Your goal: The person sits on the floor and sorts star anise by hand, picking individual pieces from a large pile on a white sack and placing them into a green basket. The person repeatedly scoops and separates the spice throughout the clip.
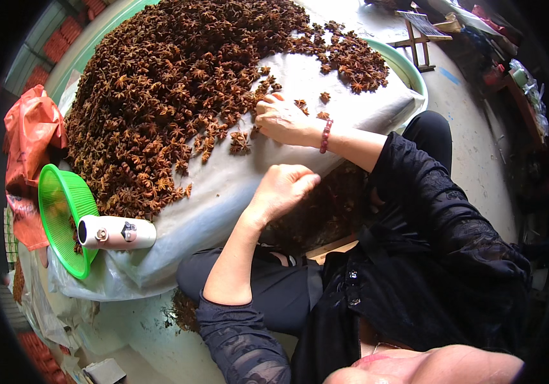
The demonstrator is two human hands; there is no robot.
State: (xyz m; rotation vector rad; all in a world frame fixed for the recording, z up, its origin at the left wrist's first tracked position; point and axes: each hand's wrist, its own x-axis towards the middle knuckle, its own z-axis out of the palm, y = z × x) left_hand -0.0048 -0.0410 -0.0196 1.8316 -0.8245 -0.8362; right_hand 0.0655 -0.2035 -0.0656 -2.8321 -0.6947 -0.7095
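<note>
A big heap of dried star anise (159, 96) lies on a pale plastic sheet (217, 192). My right hand (281, 120), with a beaded bracelet (326, 136) at the wrist, rests by the heap's near edge. Its fingers curl down among loose pods, and what lies under them is hidden. A few single pods (325, 97) are scattered just beyond that wrist. Closer to my body, my left hand (281, 192) is held curled above the sheet's near edge, back of the hand up. Its palm is out of sight, so any pod inside cannot be made out.
A green plastic basket (63, 192) leans at the left with some pods inside. Against it lies a white bottle (125, 233). An orange plastic bag (32, 134) hangs behind. A small wooden stool (418, 36) stands at the far right. My knees flank the sheet's near edge.
</note>
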